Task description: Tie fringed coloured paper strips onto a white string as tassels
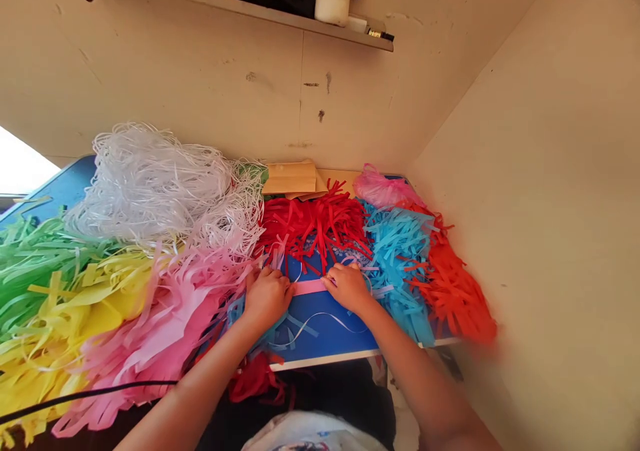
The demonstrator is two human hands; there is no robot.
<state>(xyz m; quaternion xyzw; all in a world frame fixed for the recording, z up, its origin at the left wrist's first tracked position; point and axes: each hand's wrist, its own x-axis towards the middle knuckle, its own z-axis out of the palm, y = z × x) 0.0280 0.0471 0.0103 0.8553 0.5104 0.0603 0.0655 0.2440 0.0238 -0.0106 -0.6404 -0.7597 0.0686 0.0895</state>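
Note:
A flat pink paper strip [309, 287] lies stretched sideways between my two hands, low over the blue tabletop [327, 334]. Its left end is under the closed fingers of my left hand [270, 294]. The fingers and thumb of my right hand [347, 284] pinch the right end. Thin white string [320, 316] curls on the table just below the strip and loops up near both hands. Red fringed paper [317, 223] is heaped right behind the hands.
Pink [175, 318], yellow [107, 288] and green fringed paper [37, 264] cover the left side. White string [160, 184] is piled behind them. Blue [397, 251] and orange fringes [455, 284] lie right, near a pink bag [383, 188]. Brown paper [290, 178] rests against the wall below a shelf [260, 12].

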